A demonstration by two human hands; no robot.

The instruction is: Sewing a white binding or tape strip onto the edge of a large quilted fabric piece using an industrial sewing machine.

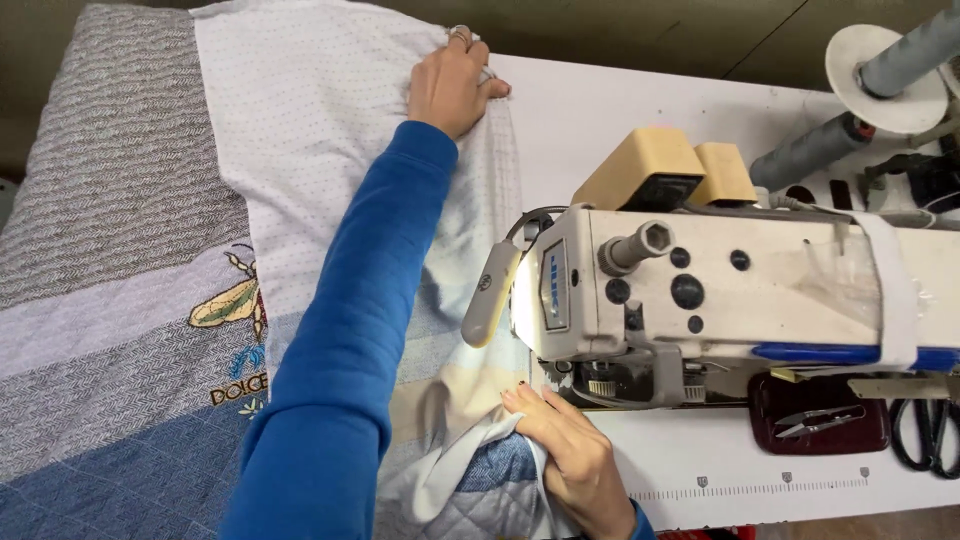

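Nearest the camera: right hand [570,455], fingers curled and pinching a folded edge of white fabric against blue quilted cloth [490,490], just in front of the needle area of the sewing machine [720,290]. Left arm in a blue sleeve [350,350] runs diagonally up across the work. Left hand [450,85], a ring on one finger, lies palm down with fingers bent, pressing and bunching the far edge of the white dotted fabric [300,130] at the back of the table. Patchwork textile [120,300], large, spread over the left half of the view: grey knit-textured panels, pale lilac band, blue quilted sections at the near edge, white dotted panel at the top, and an embroidered insect motif [232,305] partly hidden by the sleeve. Sewing machine: cream-coloured industrial head, standing on a white table [620,110], its needle end touching the textile. Behind the machine: a tan boxy unit [650,170] and two grey thread cones [815,150]. On the near right of the table: dark red tray [820,400] holding small thread snips [820,420]; black scissors [925,435] just beside it at the edge of view.
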